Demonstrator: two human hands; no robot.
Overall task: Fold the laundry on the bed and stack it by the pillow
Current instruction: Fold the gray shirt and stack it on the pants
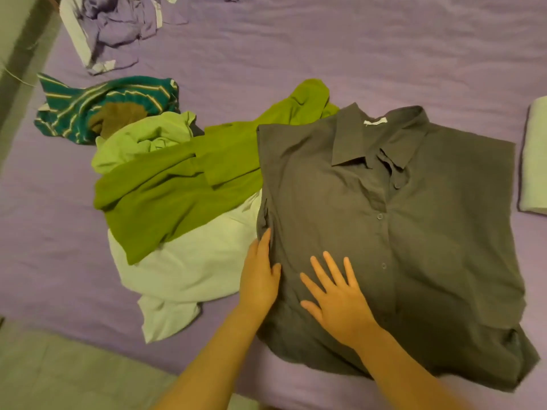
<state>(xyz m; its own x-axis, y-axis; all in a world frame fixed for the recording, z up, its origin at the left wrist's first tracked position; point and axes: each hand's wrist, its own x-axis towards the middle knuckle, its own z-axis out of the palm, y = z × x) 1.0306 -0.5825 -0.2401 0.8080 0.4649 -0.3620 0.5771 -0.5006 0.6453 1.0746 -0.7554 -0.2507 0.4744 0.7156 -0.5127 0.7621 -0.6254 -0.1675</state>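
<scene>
**Grey shirt: left edge under both hands**

The dark grey button-front collared shirt (393, 232) lay flat on the purple bed sheet (355, 54), collar away from me, long axis running front to back w/ a slight tilt. My left hand (259, 279) sat on its left folded edge, fingers straight, holding nothing. My right hand (337, 303) pressed flat just beside it, fingers spread, on the lower front. Both were at the hem end, so I'd guess the next fold starts there. The unfolded olive green garment (177, 187) lay just left.

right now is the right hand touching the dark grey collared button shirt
Touching. The head view shows the right hand lying flat, fingers spread, on the lower front of the dark grey collared button shirt, with no gap visible.
</scene>
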